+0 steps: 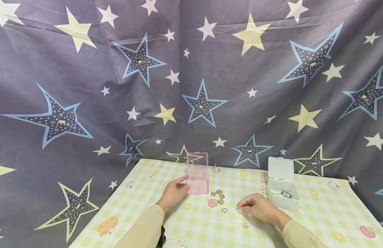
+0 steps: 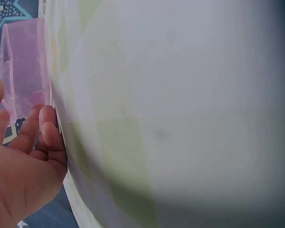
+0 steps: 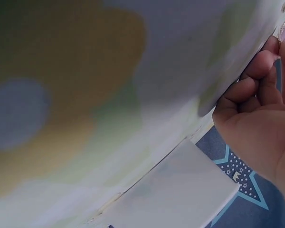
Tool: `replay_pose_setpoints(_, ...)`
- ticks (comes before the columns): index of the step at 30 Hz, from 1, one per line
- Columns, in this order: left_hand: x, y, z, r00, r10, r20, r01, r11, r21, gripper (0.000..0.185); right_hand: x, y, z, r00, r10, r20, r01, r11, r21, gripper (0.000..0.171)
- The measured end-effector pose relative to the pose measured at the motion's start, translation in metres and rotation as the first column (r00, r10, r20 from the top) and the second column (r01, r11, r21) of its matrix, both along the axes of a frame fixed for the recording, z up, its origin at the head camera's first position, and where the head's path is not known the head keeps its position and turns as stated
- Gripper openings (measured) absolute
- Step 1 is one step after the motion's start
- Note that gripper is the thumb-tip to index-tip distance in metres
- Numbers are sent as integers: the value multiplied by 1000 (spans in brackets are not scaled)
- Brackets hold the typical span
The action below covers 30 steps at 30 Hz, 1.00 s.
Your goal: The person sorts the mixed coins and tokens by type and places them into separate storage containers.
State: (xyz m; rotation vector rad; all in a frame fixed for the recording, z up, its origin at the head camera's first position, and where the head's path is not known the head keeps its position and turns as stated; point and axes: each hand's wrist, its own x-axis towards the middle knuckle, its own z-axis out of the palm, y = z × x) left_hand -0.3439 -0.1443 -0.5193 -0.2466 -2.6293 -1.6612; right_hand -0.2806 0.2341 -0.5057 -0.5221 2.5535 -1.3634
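A clear pink box (image 1: 197, 179) stands open on the green checked tablecloth (image 1: 148, 213), its lid upright. My left hand (image 1: 186, 183) holds the box's left side between thumb and forefinger. In the left wrist view the pink box (image 2: 26, 71) stands just past my curled fingers (image 2: 47, 128). Several small gold coins (image 1: 217, 196) lie loose in front of the box. My right hand (image 1: 240, 208) rests on the cloth to their right, its curled fingertips pinching one coin. The right wrist view shows those fingers (image 3: 256, 66) bent against the cloth.
A white box (image 1: 282, 193) with its lid up stands just behind my right hand, with a dark green item inside. One more coin (image 1: 245, 225) lies near my right wrist. A star-patterned cloth (image 1: 191, 86) hangs behind the table.
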Motion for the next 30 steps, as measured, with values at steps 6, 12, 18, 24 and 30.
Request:
replay_pose_setpoints(6, 1, 0, 1, 1000, 0, -4, 0, 1000, 1, 53, 0, 0, 2, 1000, 6, 28, -6, 1000, -2, 19)
replay_pose_setpoints(12, 3, 0, 2, 1000, -11, -13, 11, 1000, 8, 53, 1, -1, 4, 999, 11, 35, -11, 1000, -5, 20)
replay_pose_setpoints(18, 3, 1, 3, 1000, -15, -21, 15, 1000, 9, 52, 1, 1, 4, 999, 4, 34, -4, 1000, -10, 21)
replay_pose_setpoints(24, 3, 1, 3, 1000, -28, -10, 28, 999, 20, 53, -2, -2, 10, 997, -30, 70, 33, 998, -44, 27)
replay_pose_setpoints(30, 2, 0, 3, 999, -30, -10, 30, 999, 24, 54, -14, -19, 37, 998, -42, 50, 48, 992, -115, 36)
